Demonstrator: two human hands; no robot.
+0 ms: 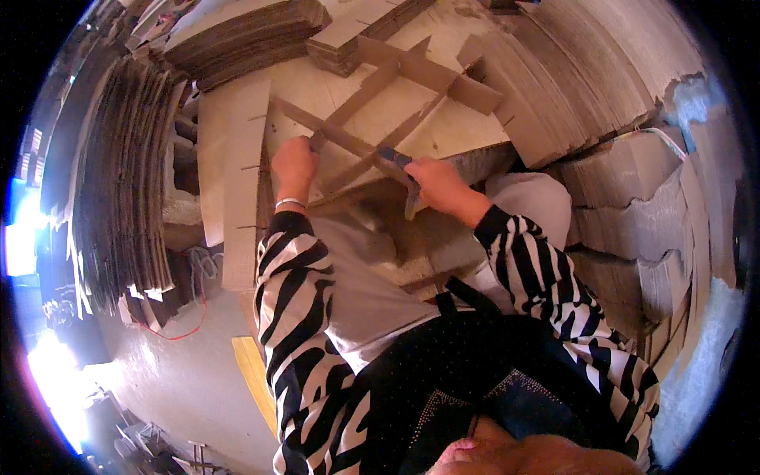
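Observation:
A grid of interlocked cardboard divider strips (354, 105) rests on the pale work board in front of me. My left hand (294, 170) is closed at the grid's near left, its fingers pinching a strip end. My right hand (439, 186) grips the near right part, close to where two strips cross. Dark bluish coverings show at the right fingertips. The near strip (346, 140) runs between both hands. The parts of the strips under my fingers are hidden.
Left of the grid lies a slotted cardboard strip (244, 190). Cardboard stacks stand at the left (123, 174), along the back (245, 39) and at the right (546, 87). The pale board (293, 79) shows between them. A yellow strip (255, 380) lies low on the left.

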